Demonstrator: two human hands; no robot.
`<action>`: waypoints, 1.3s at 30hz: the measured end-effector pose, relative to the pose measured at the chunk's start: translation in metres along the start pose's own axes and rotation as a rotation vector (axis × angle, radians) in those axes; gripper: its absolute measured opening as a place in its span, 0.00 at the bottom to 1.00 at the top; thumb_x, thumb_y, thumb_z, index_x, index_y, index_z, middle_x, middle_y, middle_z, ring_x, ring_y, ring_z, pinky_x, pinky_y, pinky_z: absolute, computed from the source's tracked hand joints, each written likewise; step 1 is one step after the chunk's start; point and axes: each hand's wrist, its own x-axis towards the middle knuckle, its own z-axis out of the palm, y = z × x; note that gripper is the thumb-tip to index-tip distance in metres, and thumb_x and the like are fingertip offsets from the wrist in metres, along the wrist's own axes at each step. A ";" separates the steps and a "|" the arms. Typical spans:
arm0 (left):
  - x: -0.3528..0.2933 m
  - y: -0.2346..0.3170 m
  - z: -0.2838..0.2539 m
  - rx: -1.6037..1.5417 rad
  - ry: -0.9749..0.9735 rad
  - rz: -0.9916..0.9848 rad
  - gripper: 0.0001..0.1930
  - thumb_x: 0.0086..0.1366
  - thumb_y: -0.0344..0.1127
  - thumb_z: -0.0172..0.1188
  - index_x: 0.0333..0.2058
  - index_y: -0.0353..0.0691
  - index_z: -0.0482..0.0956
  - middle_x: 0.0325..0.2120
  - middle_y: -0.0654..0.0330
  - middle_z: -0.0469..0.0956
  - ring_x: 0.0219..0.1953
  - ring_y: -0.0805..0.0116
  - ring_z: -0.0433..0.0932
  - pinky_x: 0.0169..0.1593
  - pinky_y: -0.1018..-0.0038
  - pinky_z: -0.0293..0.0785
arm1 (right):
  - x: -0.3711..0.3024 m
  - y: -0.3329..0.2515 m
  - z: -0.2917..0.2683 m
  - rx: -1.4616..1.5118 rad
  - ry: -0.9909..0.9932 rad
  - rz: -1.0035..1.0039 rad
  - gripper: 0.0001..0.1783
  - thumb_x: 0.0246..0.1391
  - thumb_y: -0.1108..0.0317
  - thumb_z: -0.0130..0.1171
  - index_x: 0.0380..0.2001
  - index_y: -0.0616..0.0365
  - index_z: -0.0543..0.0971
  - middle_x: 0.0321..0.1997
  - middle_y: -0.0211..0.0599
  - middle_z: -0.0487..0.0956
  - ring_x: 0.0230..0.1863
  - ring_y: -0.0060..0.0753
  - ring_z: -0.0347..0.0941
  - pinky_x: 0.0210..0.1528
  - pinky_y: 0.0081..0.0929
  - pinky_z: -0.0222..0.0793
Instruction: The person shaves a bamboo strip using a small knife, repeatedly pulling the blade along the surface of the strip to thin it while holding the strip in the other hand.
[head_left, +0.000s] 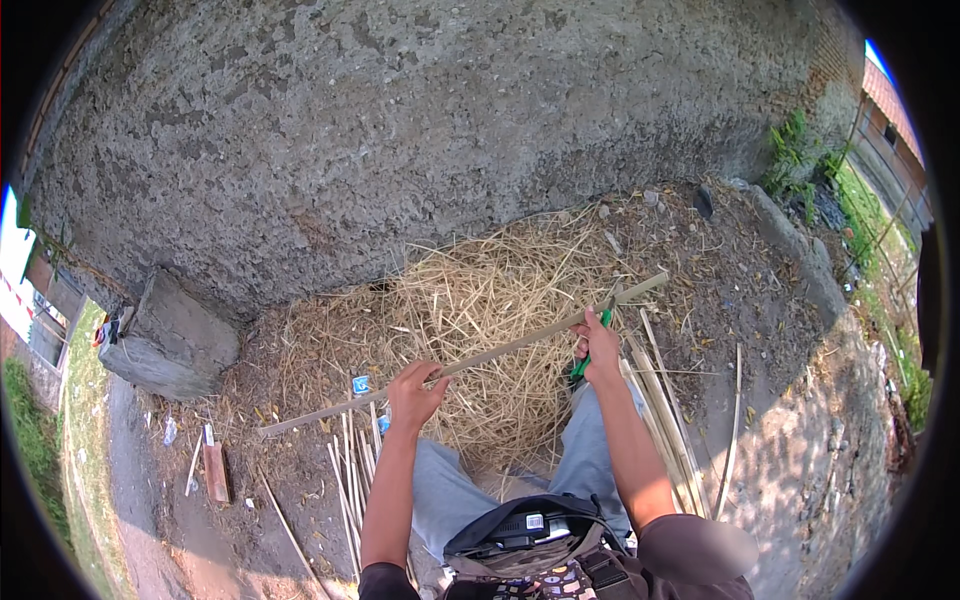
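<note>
A long, thin bamboo strip (510,346) slants across in front of me, its right end higher and farther off. My left hand (416,393) is closed around it left of its middle, thumb and fingers pinching it. Toward the strip's right end, my right hand (598,348) is closed on a green-handled cutting tool (606,318). The tool's narrow dark blade points up and meets the strip; fingers cover much of the handle, so its exact kind is unclear. Beneath both hands lies a heap of pale bamboo shavings (480,310), between my legs and the wall.
A rough grey wall (450,130) rises beyond the shavings. At left stands a concrete block (180,335), with a reddish-brown piece (216,472) on the dirt nearer me. Bamboo strips lie in bundles by my left leg (350,475) and right leg (665,430).
</note>
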 end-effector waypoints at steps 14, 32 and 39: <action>-0.003 -0.007 0.002 0.011 0.001 -0.022 0.19 0.46 0.31 0.76 0.38 0.39 0.82 0.32 0.57 0.83 0.35 0.59 0.83 0.39 0.68 0.79 | -0.003 -0.002 0.002 0.006 -0.001 -0.009 0.16 0.62 0.53 0.59 0.34 0.56 0.75 0.26 0.35 0.78 0.15 0.15 0.58 0.15 0.16 0.53; -0.001 -0.009 0.002 0.147 0.174 0.175 0.32 0.44 0.34 0.78 0.49 0.40 0.74 0.31 0.62 0.84 0.37 0.63 0.81 0.46 0.66 0.68 | 0.002 0.002 0.002 0.024 0.012 -0.023 0.15 0.63 0.55 0.58 0.34 0.56 0.74 0.28 0.36 0.77 0.15 0.15 0.57 0.14 0.17 0.53; 0.003 0.010 0.001 0.387 0.273 0.244 0.36 0.48 0.49 0.76 0.53 0.42 0.72 0.47 0.60 0.79 0.51 0.62 0.75 0.57 0.61 0.57 | 0.020 0.010 -0.013 0.105 0.083 -0.086 0.16 0.64 0.56 0.57 0.30 0.57 0.75 0.24 0.31 0.73 0.15 0.15 0.56 0.15 0.19 0.52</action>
